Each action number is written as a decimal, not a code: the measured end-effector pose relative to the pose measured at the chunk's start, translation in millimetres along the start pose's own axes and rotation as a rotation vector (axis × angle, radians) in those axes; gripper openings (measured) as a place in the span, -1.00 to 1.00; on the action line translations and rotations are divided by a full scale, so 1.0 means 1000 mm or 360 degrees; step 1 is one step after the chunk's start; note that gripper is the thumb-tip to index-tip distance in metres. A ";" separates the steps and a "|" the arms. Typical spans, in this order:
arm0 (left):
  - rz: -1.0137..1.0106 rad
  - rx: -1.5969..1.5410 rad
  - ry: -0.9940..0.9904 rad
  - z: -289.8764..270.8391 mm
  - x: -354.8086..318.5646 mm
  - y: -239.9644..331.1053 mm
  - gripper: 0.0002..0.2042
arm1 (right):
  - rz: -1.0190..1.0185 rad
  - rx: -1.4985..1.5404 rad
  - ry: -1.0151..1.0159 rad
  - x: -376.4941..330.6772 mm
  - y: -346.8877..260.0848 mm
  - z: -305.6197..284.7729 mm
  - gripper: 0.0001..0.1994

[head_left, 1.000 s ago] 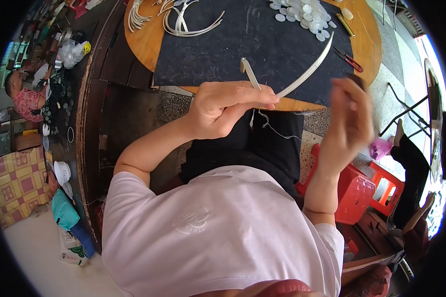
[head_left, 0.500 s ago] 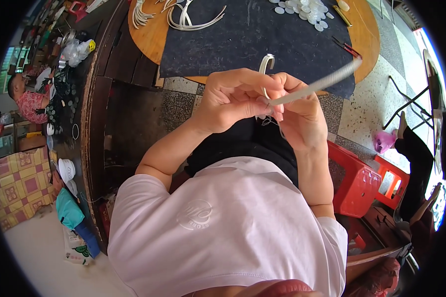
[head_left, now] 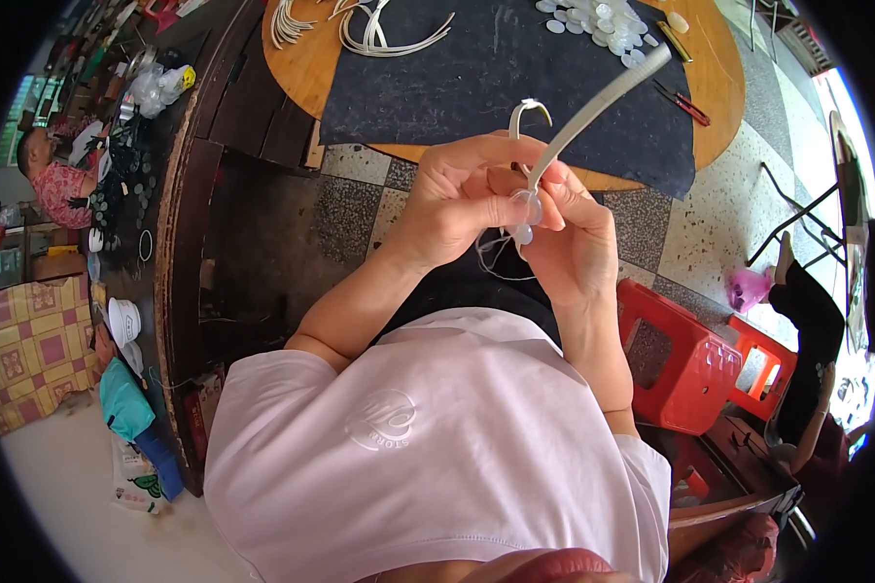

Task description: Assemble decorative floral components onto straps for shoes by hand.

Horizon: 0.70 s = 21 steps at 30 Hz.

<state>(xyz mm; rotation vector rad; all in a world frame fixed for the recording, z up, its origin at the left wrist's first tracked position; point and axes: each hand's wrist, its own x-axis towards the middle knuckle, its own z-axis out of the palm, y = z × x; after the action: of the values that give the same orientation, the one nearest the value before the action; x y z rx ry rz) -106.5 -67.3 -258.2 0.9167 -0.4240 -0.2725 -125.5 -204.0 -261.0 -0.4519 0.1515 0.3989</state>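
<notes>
Above my lap and the near table edge, both hands meet around a white, ribbed headband-like strip (head_left: 603,105). Its long arm slants up to the right, and a thin curved white end (head_left: 517,119) rises beside my left fingers. My left hand (head_left: 462,199) pinches at the join, its thumb against a clear round disc (head_left: 527,206). My right hand (head_left: 583,228) is closed around the base of the strip, palm partly turned to me. A smaller clear piece (head_left: 523,234) sits just under the disc. Loose pale thread (head_left: 501,274) loops below; fingers hide where it attaches.
A dark cloth (head_left: 437,107) covers the wooden table (head_left: 297,73). On it lie similar white bands (head_left: 389,49), a pile of clear discs (head_left: 603,24) and red-handled snips (head_left: 685,102). Red stools (head_left: 685,379) stand at right. Another person (head_left: 58,180) sits far left.
The strip's long arm has swung from pointing right to pointing steeply up. Clear discs now show at my fingertips, and the thread loop hangs wider. My right hand has shifted slightly left.
</notes>
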 end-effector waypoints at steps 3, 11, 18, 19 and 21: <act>-0.0006 0.0103 -0.0046 0.001 -0.001 0.000 -0.60 | -0.0090 -0.0064 -0.0082 -0.002 -0.001 -0.002 -0.89; 0.0911 0.1207 -0.0622 0.011 0.016 0.056 -0.53 | -0.0864 0.0113 0.0090 0.014 -0.069 -0.060 -0.88; 0.0276 0.0187 -0.0788 -0.036 0.059 0.117 -0.51 | -0.1141 0.0614 -0.0532 -0.064 -0.218 -0.223 -0.75; 0.0166 0.0014 -0.0583 -0.051 0.068 0.127 -0.50 | -0.1275 0.0690 -0.0209 -0.090 -0.248 -0.278 -0.73; 0.0108 -0.0124 -0.0379 -0.093 0.074 0.144 -0.48 | -0.1159 0.0464 -0.0481 -0.153 -0.281 -0.386 -0.75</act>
<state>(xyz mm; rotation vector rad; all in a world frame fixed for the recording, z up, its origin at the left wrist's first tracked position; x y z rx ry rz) 8.8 52.3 -173.2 0.7949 -0.6588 -0.3354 -171.9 -662.2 -459.1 -0.1323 -0.2466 -0.2722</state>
